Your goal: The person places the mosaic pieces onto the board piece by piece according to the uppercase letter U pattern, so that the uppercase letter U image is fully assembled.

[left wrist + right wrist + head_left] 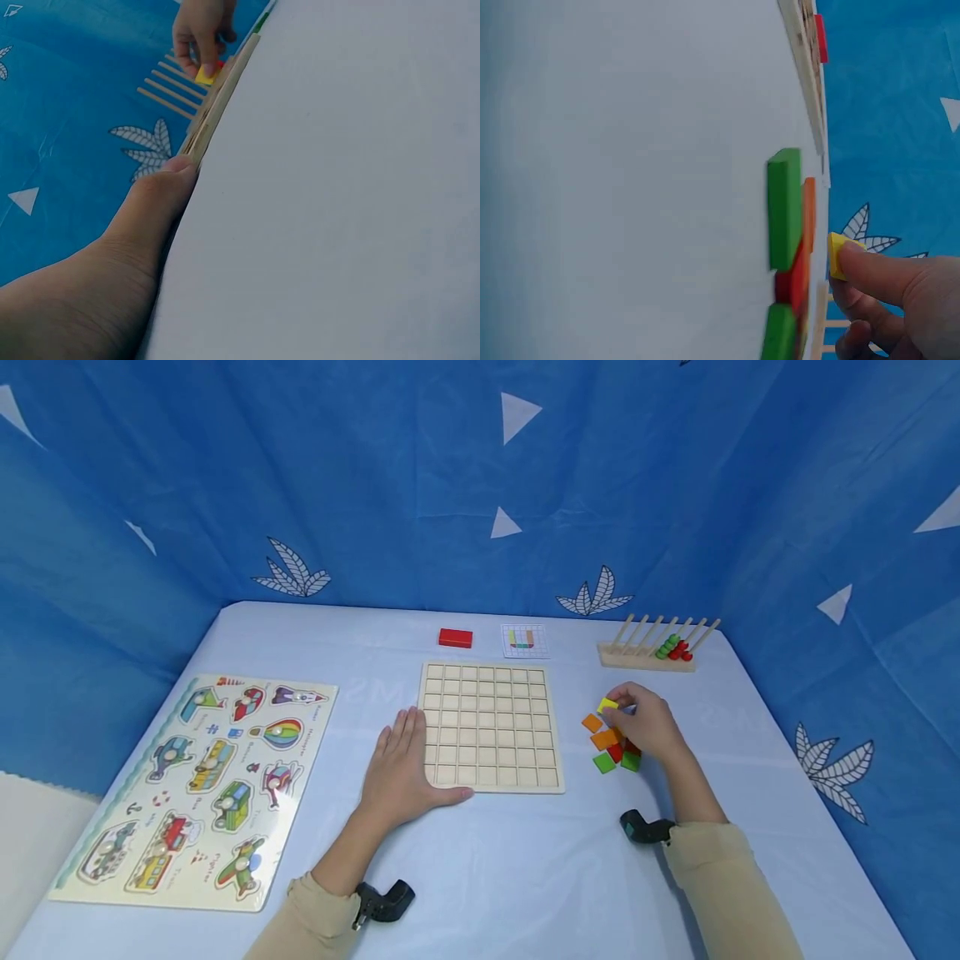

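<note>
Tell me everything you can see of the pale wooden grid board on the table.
The pale wooden grid board is a flat, roughly square panel with a narrow border and thin lines dividing it into rows of small, bare cells. It looks like unpainted wood. It lies flat on the white cloth, between the bare left hand and loose coloured square tiles. That hand's fingers lie against its left edge, while the thumb touches its near edge.
</note>
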The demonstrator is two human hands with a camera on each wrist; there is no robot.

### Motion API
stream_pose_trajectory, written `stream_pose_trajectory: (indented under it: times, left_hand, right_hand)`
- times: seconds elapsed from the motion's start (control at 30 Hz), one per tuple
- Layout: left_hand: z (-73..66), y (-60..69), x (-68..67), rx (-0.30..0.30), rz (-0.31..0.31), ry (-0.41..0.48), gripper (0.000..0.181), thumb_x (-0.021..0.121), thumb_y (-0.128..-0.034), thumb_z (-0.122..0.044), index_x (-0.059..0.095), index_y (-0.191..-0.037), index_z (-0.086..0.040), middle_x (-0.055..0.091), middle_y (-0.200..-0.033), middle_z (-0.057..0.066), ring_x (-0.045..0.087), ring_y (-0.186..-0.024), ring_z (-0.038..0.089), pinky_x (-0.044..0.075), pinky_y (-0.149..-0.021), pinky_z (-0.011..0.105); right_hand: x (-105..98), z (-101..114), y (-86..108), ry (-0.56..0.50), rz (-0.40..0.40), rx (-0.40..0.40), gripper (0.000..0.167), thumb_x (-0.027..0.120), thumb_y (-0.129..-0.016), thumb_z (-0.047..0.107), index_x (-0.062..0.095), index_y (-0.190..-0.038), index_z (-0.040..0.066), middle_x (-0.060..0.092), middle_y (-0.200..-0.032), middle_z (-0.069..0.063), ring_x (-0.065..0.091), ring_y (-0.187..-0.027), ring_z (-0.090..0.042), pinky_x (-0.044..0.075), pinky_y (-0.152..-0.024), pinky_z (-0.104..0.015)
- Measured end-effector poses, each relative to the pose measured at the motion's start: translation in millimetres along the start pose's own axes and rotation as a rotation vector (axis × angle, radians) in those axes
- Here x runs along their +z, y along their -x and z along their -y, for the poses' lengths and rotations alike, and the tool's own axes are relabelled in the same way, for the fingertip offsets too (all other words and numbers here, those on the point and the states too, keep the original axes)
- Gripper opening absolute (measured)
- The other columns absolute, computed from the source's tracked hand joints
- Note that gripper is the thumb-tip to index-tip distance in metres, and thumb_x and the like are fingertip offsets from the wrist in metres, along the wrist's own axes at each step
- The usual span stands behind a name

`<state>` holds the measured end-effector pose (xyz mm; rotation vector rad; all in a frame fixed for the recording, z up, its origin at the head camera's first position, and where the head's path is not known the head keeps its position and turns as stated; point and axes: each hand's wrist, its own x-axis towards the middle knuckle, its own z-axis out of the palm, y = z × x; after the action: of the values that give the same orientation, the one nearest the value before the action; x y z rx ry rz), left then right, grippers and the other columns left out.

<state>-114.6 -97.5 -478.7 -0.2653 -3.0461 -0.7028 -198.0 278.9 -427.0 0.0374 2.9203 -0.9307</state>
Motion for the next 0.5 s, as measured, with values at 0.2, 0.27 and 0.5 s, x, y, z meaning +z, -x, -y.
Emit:
stream_pose_trajectory:
  times: [0.2, 0.27, 0.5]
  left_hand:
    - [0.4, -0.4, -0.7, 0.009, 0.005, -0.006, 0.142, 0.066, -0.0614, -0.086, 0.009, -0.158, 0.001, 0.009, -0.168, 0.014, 0.006, -0.156, 0.029, 0.012, -0.126, 0.05]
    - [0.5, -0.4, -1.6, 0.01, 0.01, -0.009, 0.142, 0.066, -0.0617, -0.086, 0.009, -0.158, 0.001, 0.009, -0.168, 0.014, 0.006, -0.156, 0.028, 0.012, -0.126, 0.05]
    - [1.1, 0.1, -4.9, 0.016, 0.027, -0.002, 0.143, 0.069, -0.0609, -0.084, 0.009, -0.158, 0.002, 0.009, -0.167, 0.015, 0.007, -0.156, 0.029, 0.011, -0.126, 0.05]
  right_hand:
    - [2, 18, -7.6, -0.051, 0.003, -0.041, 0.027, 0.069, -0.094, 0.026, 0.063, -0.115, 0.01, 0.065, -0.113, -0.013, 0.055, -0.097, -0.028, 0.052, -0.073, -0.03]
    - [5, 24, -11.2, -0.066, 0.008, -0.048, 0.026, 0.07, -0.093, 0.026, 0.063, -0.114, 0.011, 0.065, -0.112, -0.012, 0.055, -0.098, -0.027, 0.052, -0.071, -0.028]
    - [18, 40, -24.6, -0.132, 0.049, -0.044, 0.026, 0.07, -0.093, 0.024, 0.064, -0.115, 0.011, 0.065, -0.114, -0.012, 0.057, -0.104, -0.028, 0.053, -0.071, -0.026]
